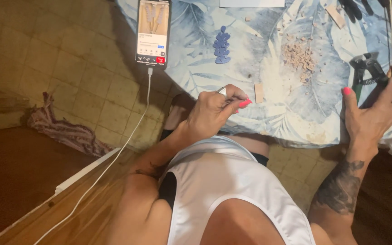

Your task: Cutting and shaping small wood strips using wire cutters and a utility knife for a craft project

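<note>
My left hand (pixel 216 111) rests at the near edge of the table, fingers curled together with pink nails and a ring; I cannot make out anything in it. A small tan wooden piece (pixel 259 92) lies just right of it. My right hand (pixel 374 114) is at the table's right edge, fingers spread, reaching onto the handles of black and green pliers (pixel 366 69). A blue leaf-shaped piece (pixel 222 45) lies further back on the blue floral tablecloth (pixel 268 109).
A phone (pixel 153 31) with a lit screen lies at the table's left edge, its white cable (pixel 128 136) hanging down. A heap of wood crumbs (pixel 298 56) sits mid-table. Thin sticks (pixel 391 31) and dark tools (pixel 352 7) lie at the far right. A cloth (pixel 64 129) lies on the tiled floor.
</note>
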